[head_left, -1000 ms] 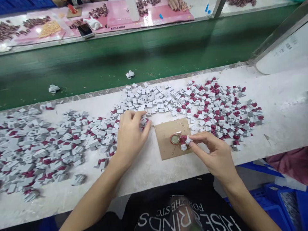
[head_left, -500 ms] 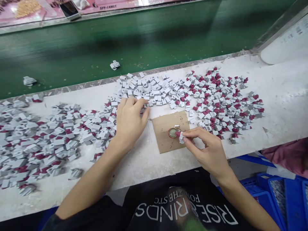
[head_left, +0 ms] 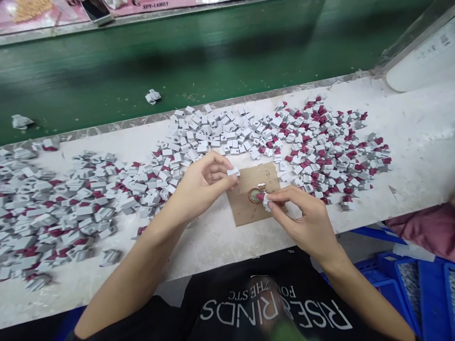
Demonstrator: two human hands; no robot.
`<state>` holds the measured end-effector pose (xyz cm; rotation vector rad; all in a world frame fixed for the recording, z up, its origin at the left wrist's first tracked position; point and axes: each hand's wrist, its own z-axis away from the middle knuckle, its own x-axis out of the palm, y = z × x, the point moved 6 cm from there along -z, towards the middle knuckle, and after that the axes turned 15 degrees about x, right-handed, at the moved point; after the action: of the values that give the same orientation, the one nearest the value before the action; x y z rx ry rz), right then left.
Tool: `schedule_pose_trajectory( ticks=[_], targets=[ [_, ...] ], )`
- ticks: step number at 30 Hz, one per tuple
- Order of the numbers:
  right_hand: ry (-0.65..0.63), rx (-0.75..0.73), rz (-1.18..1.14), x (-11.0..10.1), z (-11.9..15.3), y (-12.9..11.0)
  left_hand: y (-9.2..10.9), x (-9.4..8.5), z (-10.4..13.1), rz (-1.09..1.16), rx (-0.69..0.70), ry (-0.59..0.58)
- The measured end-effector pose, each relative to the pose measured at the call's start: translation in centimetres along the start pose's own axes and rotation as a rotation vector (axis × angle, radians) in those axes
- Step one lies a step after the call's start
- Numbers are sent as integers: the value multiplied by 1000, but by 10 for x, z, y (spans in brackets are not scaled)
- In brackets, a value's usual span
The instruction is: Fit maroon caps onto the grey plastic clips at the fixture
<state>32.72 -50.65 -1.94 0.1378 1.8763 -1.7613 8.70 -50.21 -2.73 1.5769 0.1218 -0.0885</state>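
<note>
Between thumb and fingers of my left hand (head_left: 208,182) is a small light-grey block (head_left: 233,172), held over the left edge of a brown cardboard piece (head_left: 241,208). My right hand (head_left: 304,215) pinches a grey-and-maroon piece (head_left: 265,201) above the cardboard. Its maroon end reaches to a small round dish (head_left: 254,194) with a reddish rim and a pale green inside. Right behind the dish lies a small shiny bit (head_left: 261,185), too small to name.
Plain grey blocks (head_left: 213,125) are heaped behind the cardboard. Grey-and-maroon pieces (head_left: 320,142) spread to the right, and a mixed pile (head_left: 71,203) covers the left. A green conveyor belt (head_left: 213,61) runs beyond the table. Blue crates (head_left: 387,289) stand below right.
My left hand has come from the grey heap toward the cardboard, now with a grey block in its fingers. My right hand stays by the dish. Two pieces on the belt have shifted left.
</note>
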Motion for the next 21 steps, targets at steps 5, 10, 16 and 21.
schedule_pose_trajectory(
  ticks=[5, 10, 16, 21],
  targets=[
    [1, 25, -18, -2, 0, 0, 2, 13, 3, 114, -42, -138],
    [50, 151, -198, -11, -2, 7, -5, 12, 4, 198, -49, -59],
    [69, 282, -567, -6, -17, 15, -4, 23, 3, 376, -44, 45],
    [20, 305, -699, 6, -28, 14, 6, 35, -1, 436, 54, 52]
  ],
)
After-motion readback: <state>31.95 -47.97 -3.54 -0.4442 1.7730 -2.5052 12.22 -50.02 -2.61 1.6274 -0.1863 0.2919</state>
